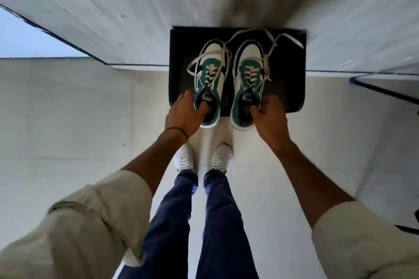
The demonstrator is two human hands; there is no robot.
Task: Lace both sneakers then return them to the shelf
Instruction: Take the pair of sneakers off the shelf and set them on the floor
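A white wall [108, 20] backs the black shelf [288, 84]; the person's own white shoes [184, 161] stand on the pale floor below. The left hand [183, 115] grips the left sneaker [212, 75] at its collar, and the right sneaker [249, 70] is gripped likewise by the right hand [269, 118] (loose laces [273, 46] trail across the shelf). Both heels overhang the shelf's near edge.

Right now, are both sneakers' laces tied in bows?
No, laces trail loose from the left sneaker and right sneaker over the black shelf.
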